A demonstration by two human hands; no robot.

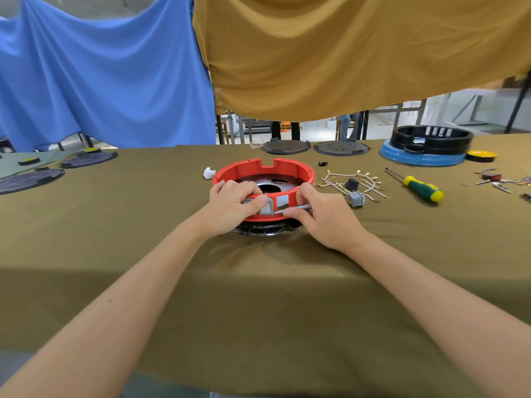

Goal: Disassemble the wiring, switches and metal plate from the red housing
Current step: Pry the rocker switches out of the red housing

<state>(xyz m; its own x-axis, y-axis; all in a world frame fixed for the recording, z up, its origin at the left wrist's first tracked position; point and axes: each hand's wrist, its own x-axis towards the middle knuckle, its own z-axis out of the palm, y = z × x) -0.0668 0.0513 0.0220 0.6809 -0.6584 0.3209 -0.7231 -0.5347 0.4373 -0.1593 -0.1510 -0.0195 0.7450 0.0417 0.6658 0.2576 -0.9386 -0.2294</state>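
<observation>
Beside red housing point(298, 170) — open tablecloth point(172, 254)

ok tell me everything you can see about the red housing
The red housing is a round, open-topped ring that looks like moulded plastic, with a notch in its far rim. It sits upright on the olive cloth over a dark base. A grey strip with square openings runs along its near wall. The left hand grips the near rim and presses the strip; the right hand pinches the strip's end.

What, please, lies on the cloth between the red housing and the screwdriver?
In the head view, between the red housing and the screwdriver lie loose wires, a black switch and a grey switch.
</observation>
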